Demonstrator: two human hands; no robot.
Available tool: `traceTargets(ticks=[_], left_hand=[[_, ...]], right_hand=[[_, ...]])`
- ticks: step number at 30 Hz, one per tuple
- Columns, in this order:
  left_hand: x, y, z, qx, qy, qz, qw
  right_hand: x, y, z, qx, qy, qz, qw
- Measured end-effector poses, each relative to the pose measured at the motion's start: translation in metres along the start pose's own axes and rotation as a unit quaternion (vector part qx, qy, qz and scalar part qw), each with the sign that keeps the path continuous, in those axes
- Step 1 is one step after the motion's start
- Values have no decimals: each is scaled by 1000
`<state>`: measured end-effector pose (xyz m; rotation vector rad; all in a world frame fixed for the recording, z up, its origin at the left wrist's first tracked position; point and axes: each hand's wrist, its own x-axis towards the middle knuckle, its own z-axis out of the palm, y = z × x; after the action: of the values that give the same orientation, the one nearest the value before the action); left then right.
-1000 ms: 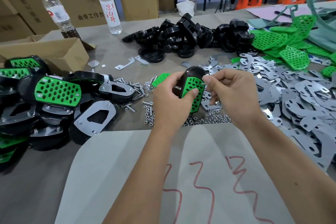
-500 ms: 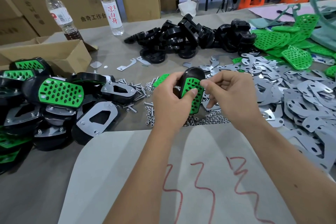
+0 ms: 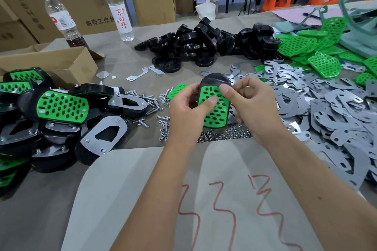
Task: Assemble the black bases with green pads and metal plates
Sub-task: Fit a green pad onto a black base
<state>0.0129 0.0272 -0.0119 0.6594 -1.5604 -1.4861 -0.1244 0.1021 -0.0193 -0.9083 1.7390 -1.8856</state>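
Note:
My left hand (image 3: 188, 111) grips a black base (image 3: 214, 80) with a perforated green pad (image 3: 215, 109) on its face, thumb pressing the pad. My right hand (image 3: 253, 106) pinches the pad's upper right corner with thumb and forefinger; whether a screw is in the pinch is hidden. Loose black bases (image 3: 206, 45) are piled at the back. Green pads (image 3: 318, 51) lie at the right back, and metal plates (image 3: 330, 112) spread over the right. Screws and nuts (image 3: 163, 126) lie under my hands.
Finished assemblies (image 3: 61, 108) are heaped at the left beside a cardboard box (image 3: 61, 63). Two water bottles (image 3: 120, 10) stand at the back before stacked cartons. A grey sheet with red scribbles (image 3: 204, 199) covers the near table. Orange stools stand beyond.
The base now faces me more squarely. My right thumb and forefinger have shifted onto the pad's upper right corner. My left hand keeps its grip.

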Motion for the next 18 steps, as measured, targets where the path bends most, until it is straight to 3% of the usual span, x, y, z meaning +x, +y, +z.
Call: traceTargets(ticks=[2,5,7,9,11,13,18], left_hand=[[0,2,-1,-2,-7,5,1000],[3,6,-5,-12,-4,1,1000],[9,9,-12,-29,42,-3,999],[16,9,-29,-27,127,0,992],[22,9,-49,-14,215,1,977],[27,9,-66,-8,278,3,961],[27,11,-85,107,351,63,928]], right_hand=[[1,2,-1,-28,-34,-1,999],[-3,1,7,-39,-15,-34,999],[-8,-2,21,-38,-12,-42,998],[-9,-3,37,-153,-36,-87,984],[-12,-4,57,-318,-105,-161,929],[-14,-6,82,-412,-158,-203,874],[-9,-14,128,-550,-221,-181,785]])
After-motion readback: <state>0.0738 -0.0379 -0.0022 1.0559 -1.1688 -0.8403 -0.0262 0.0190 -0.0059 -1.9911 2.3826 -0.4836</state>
